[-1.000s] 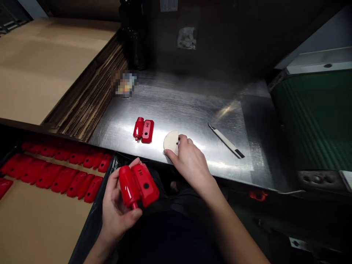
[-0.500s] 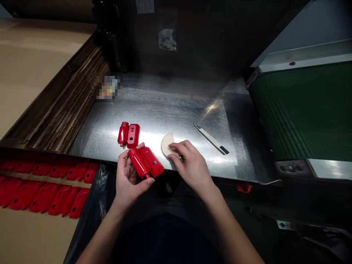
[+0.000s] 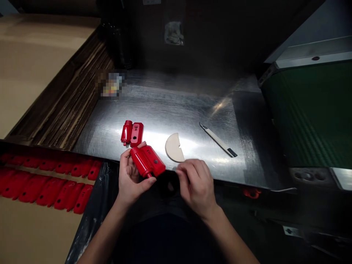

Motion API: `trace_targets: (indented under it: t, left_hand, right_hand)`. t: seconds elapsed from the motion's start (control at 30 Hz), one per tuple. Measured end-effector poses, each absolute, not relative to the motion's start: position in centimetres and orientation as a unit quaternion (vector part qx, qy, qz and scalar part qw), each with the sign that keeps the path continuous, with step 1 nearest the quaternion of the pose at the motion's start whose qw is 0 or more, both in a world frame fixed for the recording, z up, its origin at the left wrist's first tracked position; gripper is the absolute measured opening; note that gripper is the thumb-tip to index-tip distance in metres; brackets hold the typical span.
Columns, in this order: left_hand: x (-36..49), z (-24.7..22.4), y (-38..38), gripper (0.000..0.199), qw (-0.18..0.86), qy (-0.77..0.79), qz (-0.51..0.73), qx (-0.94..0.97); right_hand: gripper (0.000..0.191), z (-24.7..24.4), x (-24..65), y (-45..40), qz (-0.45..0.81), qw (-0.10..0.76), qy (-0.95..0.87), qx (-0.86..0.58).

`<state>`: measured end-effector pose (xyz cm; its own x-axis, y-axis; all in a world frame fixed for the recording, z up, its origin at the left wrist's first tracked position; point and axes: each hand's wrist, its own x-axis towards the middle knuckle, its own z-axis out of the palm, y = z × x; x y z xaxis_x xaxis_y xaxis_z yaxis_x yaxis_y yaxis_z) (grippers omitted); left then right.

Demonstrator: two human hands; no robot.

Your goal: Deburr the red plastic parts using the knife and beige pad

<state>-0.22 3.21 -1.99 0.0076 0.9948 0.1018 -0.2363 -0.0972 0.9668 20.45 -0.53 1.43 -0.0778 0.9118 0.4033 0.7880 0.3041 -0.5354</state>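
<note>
Brushed steel desk (image 3: 192, 110) carries a matching red pair (image 3: 132, 134), a pale half-round pad (image 3: 173, 147) and a craft knife (image 3: 218, 140). Hands sit just apart: the left hand (image 3: 132, 176) cradles a glossy red plastic casing (image 3: 147, 160), cylinder joined to a holed block, at the desk's edge; the right hand (image 3: 196, 187) curls nearby (anything pinched is hidden).

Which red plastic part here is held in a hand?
The red casing in the left hand; the similar pair lies on the steel worktop, the other red pieces in rows.
</note>
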Motion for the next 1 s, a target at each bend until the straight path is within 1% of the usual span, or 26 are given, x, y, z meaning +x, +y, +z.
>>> trace_targets:
  t: [0.07,0.1,0.2,0.23,0.27,0.3,0.33,0.37,0.4,0.47,0.5,0.53,0.57,0.63,0.67,0.7,0.73,0.87,0.93,1.0]
  left_hand:
    - [-0.3,-2.0,3.3,0.091,0.533,0.406,0.576,0.469]
    - [-0.3,-2.0,3.3,0.09,0.533,0.405,0.575,0.47]
    - [-0.3,-1.8,3.3,0.089,0.537,0.401,0.574,0.47]
    - [-0.3,-1.8,3.3,0.088,0.539,0.399,0.576,0.468]
    - [-0.3,-1.8,3.4,0.088,0.54,0.397,0.577,0.466]
    - [-0.3,-1.8,3.4,0.088,0.542,0.396,0.577,0.465]
    - [-0.3,-1.7,3.4,0.088,0.542,0.396,0.577,0.466]
    - [-0.3,-1.7,3.4,0.088,0.541,0.397,0.575,0.468]
    - [-0.4,-1.7,3.4,0.088,0.54,0.398,0.573,0.47]
    - [-0.3,-1.7,3.5,0.087,0.536,0.401,0.572,0.475]
    - [-0.3,-1.7,3.5,0.087,0.532,0.403,0.572,0.476]
    - [-0.3,-1.6,3.5,0.086,0.529,0.406,0.573,0.477]
    - [-0.2,-1.6,3.5,0.086,0.525,0.408,0.575,0.477]
    - [-0.1,-1.5,3.5,0.085,0.522,0.413,0.572,0.478]
    - [-0.1,-1.5,3.4,0.086,0.523,0.414,0.57,0.479]
    - [-0.1,-1.5,3.4,0.086,0.525,0.414,0.568,0.479]
    - [-0.1,-1.5,3.4,0.086,0.528,0.413,0.566,0.48]
    - [-0.2,-1.6,3.4,0.085,0.534,0.402,0.569,0.48]
    - [-0.2,-1.5,3.5,0.085,0.531,0.408,0.569,0.478]
    - [-0.2,-1.4,3.6,0.083,0.525,0.428,0.552,0.486]
  right_hand:
    - [0.008,1.1,20.3,-2.6,0.117,0.373,-0.745,-0.541]
    - [0.007,0.8,20.1,-3.6,0.137,0.369,-0.755,-0.525]
    - [0.012,-0.4,19.8,-6.0,0.201,0.295,-0.772,-0.525]
    - [0.019,-0.5,19.8,-6.4,0.232,0.267,-0.769,-0.533]
    - [0.031,-0.4,19.9,-6.6,0.269,0.248,-0.758,-0.539]
    - [0.041,-0.2,20.1,-6.5,0.307,0.248,-0.742,-0.542]
    - [0.047,0.4,20.3,-6.1,0.339,0.267,-0.721,-0.542]
    - [0.044,1.0,20.5,-5.5,0.355,0.299,-0.699,-0.543]
    - [0.036,1.8,20.7,-4.6,0.348,0.336,-0.678,-0.553]
    - [0.022,3.2,20.7,-2.2,0.276,0.383,-0.647,-0.599]
    - [0.021,3.6,20.6,-0.8,0.227,0.374,-0.639,-0.633]
    - [0.022,3.9,20.4,0.6,0.184,0.341,-0.639,-0.665]
    - [0.029,4.0,20.1,1.9,0.159,0.289,-0.64,-0.694]
    - [0.048,3.9,19.3,4.1,0.153,0.201,-0.644,-0.722]
    - [0.055,3.7,19.0,4.8,0.165,0.177,-0.641,-0.728]
    - [0.056,3.5,18.7,5.3,0.182,0.168,-0.636,-0.731]
    - [0.052,3.4,18.6,5.6,0.2,0.168,-0.631,-0.73]
    - [0.02,3.5,19.0,4.8,0.23,0.172,-0.631,-0.721]
    - [0.02,3.9,19.4,3.6,0.252,0.218,-0.605,-0.723]
    - [0.023,4.5,19.7,2.1,0.288,0.308,-0.548,-0.723]
